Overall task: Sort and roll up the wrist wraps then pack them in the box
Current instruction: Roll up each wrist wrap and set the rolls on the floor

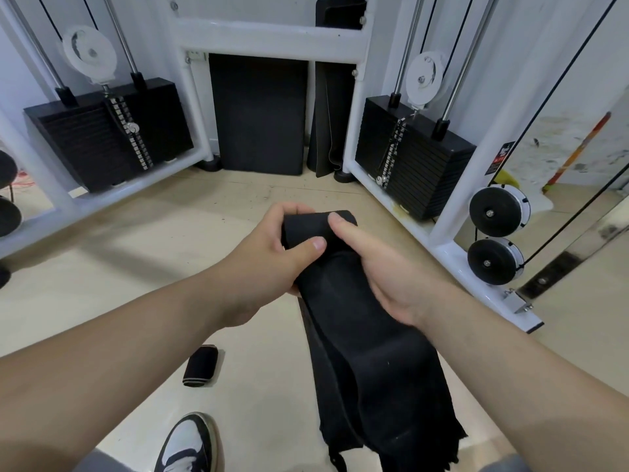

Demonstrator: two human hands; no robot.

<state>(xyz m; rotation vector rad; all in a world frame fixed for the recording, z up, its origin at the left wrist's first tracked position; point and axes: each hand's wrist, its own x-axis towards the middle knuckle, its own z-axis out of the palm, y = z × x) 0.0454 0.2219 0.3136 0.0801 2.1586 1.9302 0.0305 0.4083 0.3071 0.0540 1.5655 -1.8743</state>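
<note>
Left hand (272, 253) and right hand (384, 274) have fingers (289, 209) clenched on the started roll of the long black fabric wrist wrap (367, 369), held mid-air so the tail hangs free and feeds straight. Small rolled black wrap (200, 366) lies on the beige floor (136, 267). No box in view.

Bright even indoor light, soft shadows on floor (136, 267), wide-angle bending at edges, slight blur.

The long wrist wrap (357, 335) is showing plain black; the rolled wrist wrap (200, 365) is showing black with a pale stripe near one end. The sneaker (187, 444) is showing black and white, the floor (136, 267) beige, the cable machine frame (272, 39) white, its weight stacks (102, 131) black
</note>
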